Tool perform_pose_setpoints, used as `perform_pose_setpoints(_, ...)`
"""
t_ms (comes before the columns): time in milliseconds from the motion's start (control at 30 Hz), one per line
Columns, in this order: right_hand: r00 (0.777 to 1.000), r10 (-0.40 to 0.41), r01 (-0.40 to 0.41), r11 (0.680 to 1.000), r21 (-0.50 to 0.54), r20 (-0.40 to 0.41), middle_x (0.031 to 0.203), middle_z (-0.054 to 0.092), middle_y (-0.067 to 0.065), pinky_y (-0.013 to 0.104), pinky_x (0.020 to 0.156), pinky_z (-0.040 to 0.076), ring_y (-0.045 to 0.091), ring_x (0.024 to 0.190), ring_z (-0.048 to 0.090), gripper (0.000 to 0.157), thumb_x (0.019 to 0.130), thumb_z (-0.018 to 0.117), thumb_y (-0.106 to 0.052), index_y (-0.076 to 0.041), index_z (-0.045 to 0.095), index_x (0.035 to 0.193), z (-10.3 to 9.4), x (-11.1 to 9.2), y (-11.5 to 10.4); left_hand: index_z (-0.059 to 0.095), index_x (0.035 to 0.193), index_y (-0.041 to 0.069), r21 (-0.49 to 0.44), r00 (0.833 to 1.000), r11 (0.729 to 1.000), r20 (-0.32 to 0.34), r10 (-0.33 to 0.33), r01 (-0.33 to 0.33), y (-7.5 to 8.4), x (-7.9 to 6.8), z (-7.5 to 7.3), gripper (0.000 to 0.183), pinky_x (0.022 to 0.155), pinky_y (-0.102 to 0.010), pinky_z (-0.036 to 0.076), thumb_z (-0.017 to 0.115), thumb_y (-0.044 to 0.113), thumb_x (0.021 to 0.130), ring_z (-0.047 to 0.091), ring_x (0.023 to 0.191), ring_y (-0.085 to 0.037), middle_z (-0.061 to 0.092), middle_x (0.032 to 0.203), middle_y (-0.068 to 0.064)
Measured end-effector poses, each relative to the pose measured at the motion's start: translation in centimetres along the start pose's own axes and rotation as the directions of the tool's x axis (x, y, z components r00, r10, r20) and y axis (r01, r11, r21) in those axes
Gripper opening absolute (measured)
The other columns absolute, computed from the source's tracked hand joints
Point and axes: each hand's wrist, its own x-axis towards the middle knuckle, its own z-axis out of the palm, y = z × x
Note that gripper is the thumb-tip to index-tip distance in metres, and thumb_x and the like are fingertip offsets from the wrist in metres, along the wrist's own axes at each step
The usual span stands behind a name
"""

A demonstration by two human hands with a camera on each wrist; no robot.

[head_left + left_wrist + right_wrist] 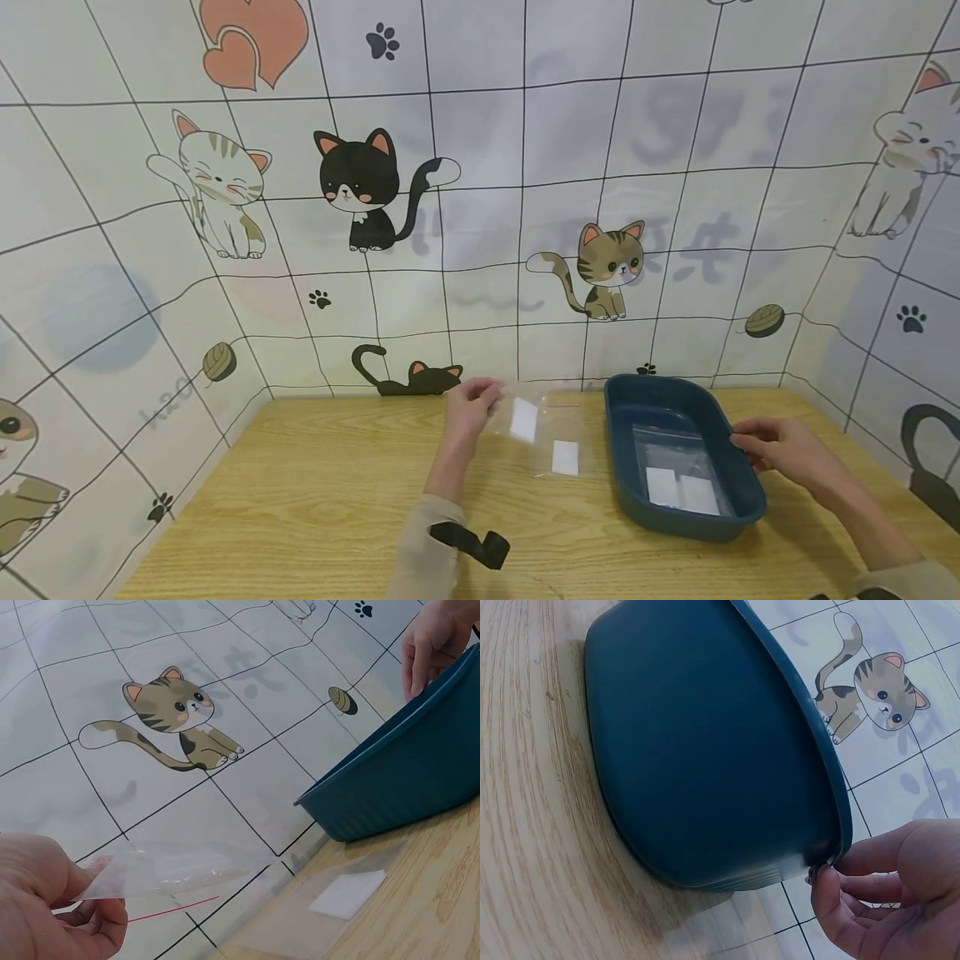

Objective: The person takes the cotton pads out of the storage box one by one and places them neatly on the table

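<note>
Thumb and fingers of my left hand [469, 407] pinch the edge of a clear plastic zip bag [523, 419] with a white card in it. The left wrist view has this bag [180, 868] held up, a red line along its edge. Below and to its right, a second clear bag [565, 458] with a white card lies on the table. With fingertips and thumb, my right hand [783, 450] grips the right rim of a dark blue plastic basin [624, 487]. Inside the basin lie clear bags [675, 454] with white cards.
The wooden tabletop [322, 492] runs back to a wall covering [487, 217] printed with cats and grid lines. A black strap [468, 543] hangs from the left sleeve. The basin stands on the right side of the table.
</note>
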Motion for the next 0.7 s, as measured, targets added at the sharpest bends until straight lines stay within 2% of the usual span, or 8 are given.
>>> perform_pose_setpoints(167, 1.0, -0.005, 0.005, 1.0, 0.002, 0.007, 0.1, 0.068, 0.008, 0.032, 0.072, 0.057, 0.018, 0.08, 0.063, 0.047, 0.107, 0.05, -0.018, 0.023, 0.047, 0.13, 0.0, 0.0, 0.0, 0.066, 0.11, -0.014, -0.009, 1.0, 1.0, -0.008, -0.015, 0.015, -0.7, 0.3, -0.8, 0.019, 0.063, -0.015, 0.048, 0.063, -0.001, 0.098, 0.058, 0.072, -0.008, 0.068, 0.091, -0.013)
perform_pose_setpoints(367, 1.0, -0.008, 0.008, 1.0, -0.002, -0.002, 0.1, 0.068, 0.008, 0.032, 0.071, 0.057, 0.017, 0.079, 0.064, 0.046, 0.107, 0.051, -0.018, 0.023, 0.049, 0.129, 0.0, 0.0, 0.1, 0.067, 0.11, -0.013, 0.013, 0.998, 0.999, -0.029, -0.052, 0.053, -1.5, 0.8, -1.6, 0.018, 0.063, -0.015, 0.049, 0.063, 0.0, 0.098, 0.058, 0.072, -0.008, 0.066, 0.09, -0.01)
perform_pose_setpoints(700, 1.0, 0.001, -0.001, 1.0, -0.003, -0.004, 0.1, 0.069, 0.008, 0.033, 0.071, 0.057, 0.016, 0.08, 0.064, 0.046, 0.107, 0.051, -0.018, 0.022, 0.05, 0.128, 0.0, 0.1, 0.0, 0.063, 0.115, -0.016, -0.015, 0.995, 0.996, -0.056, -0.085, 0.084, -1.9, 0.8, -2.5, 0.022, 0.065, -0.014, 0.051, 0.061, -0.003, 0.098, 0.06, 0.074, -0.008, 0.068, 0.099, -0.017)
